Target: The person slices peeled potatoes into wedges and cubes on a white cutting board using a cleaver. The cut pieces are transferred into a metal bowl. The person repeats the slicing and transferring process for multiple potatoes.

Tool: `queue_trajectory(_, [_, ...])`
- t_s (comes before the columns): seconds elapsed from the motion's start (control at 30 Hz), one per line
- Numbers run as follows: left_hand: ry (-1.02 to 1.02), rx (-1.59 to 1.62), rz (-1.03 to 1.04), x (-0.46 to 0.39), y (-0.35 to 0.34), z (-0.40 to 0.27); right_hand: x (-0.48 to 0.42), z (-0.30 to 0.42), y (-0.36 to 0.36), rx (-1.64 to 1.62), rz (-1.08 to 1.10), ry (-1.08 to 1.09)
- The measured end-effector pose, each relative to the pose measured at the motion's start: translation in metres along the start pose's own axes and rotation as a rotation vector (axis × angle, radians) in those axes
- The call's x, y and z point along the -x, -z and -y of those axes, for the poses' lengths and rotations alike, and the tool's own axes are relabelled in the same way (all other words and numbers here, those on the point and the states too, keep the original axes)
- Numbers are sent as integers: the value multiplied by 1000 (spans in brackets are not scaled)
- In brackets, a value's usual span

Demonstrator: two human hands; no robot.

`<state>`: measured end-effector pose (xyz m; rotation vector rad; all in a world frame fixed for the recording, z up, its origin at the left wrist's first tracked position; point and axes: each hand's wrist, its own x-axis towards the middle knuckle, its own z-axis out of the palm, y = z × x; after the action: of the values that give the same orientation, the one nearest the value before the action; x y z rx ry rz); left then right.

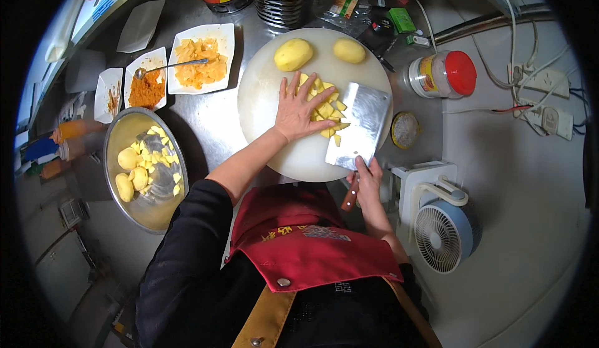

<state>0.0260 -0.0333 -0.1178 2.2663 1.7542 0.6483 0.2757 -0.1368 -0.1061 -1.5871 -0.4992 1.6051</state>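
My left hand [299, 107] lies with fingers spread against a heap of cut potato pieces [327, 109] on a round white cutting board [262, 114]. In my right hand [369, 182] is the wooden handle of a cleaver [360, 119]. Its broad blade rests nearly flat over the board's right side, beside the heap, with a few pieces at its left edge. Two whole peeled potatoes, one larger [293, 54] and one smaller [349, 50], sit at the board's far side. Part of the heap is hidden under my left hand.
Left of the board stands a metal bowl [161, 207] with potatoes and cut pieces. Beyond it are white dishes holding sliced food [201, 65] and orange seasoning [147, 90] with a spoon [175, 64]. A red-lidded jar [433, 74], small round container [405, 130] and fan [440, 238] are at right.
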Motion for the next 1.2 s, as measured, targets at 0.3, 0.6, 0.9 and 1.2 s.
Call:
queue_trajectory(0.3, [121, 150, -129, 5, 1, -21, -11, 1, -51, 102, 287, -60])
queue_trajectory(0.6, [223, 267, -347, 11, -8, -29, -9, 1, -60, 67, 362, -74])
queue_trajectory(0.9, [172, 430, -546, 1, -9, -54, 5, 16, -38, 118, 309, 33])
queue_trajectory(1.2, [260, 345, -761, 49, 116, -11, 72, 41, -141, 242, 564, 185])
